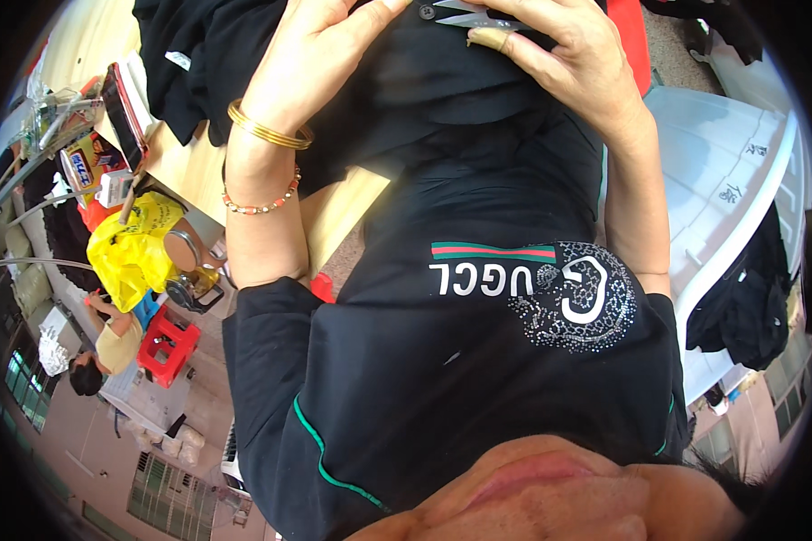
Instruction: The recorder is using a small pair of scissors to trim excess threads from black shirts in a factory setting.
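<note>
A black garment [379,99] lies across my lap and the wooden table's edge. Near the top of the picture a dark round button [427,12] shows on its cloth. My left hand [320,54], with gold bangles and a beaded bracelet at the wrist, pinches the cloth left of the button; its fingertips are partly cut off by the upper edge. From the other side, my right hand [573,59] grips metal thread snips [465,18]. Their two blades are apart and point left, close beside the button. The right thumb has a tan covering on its tip.
On my left, a wooden table [185,167] bears a red-edged flat case [126,113] and small packages. Beyond hangs a yellow plastic bag [135,248], near a red stool [169,345] and another person [113,343]. A translucent plastic bin [717,153] stands at my right.
</note>
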### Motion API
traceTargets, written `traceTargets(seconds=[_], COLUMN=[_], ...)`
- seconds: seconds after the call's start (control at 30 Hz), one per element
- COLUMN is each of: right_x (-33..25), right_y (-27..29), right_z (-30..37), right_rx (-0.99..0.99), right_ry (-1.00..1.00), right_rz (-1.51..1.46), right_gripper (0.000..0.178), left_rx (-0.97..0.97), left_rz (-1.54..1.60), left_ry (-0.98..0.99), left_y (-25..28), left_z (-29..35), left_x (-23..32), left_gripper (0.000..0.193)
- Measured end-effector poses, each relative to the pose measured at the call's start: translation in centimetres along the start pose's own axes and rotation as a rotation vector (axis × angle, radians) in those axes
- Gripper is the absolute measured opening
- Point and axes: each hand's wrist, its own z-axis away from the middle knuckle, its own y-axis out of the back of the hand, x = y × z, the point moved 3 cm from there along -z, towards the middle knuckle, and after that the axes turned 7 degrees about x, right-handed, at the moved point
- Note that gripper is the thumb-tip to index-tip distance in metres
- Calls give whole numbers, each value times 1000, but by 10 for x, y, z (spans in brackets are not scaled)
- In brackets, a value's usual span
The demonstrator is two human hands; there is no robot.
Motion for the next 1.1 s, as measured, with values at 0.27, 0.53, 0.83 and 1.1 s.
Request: traceTargets(seconds=[0.27, 0.53, 0.83, 1.1], right_x=[0, 4, 16, 23], right_y=[-3, -5, -7, 6], right_z=[-14, -19, -19, -3], right_rx=[-141, -191, -150, 58], right_ry=[-42, -40, 81, -15], right_rz=[-4, -92, -94, -168], right_gripper=[32, 33, 32, 32], left_rx=[13, 34, 6, 105], left_rz=[-85, -116, -72, 61], left_ry=[-130, -161, -124, 90], left_y=[1, 2, -4, -10], left_z=[4, 7, 1, -1], left_x=[7, 10, 5, -5], left_gripper=[13, 16, 14, 9])
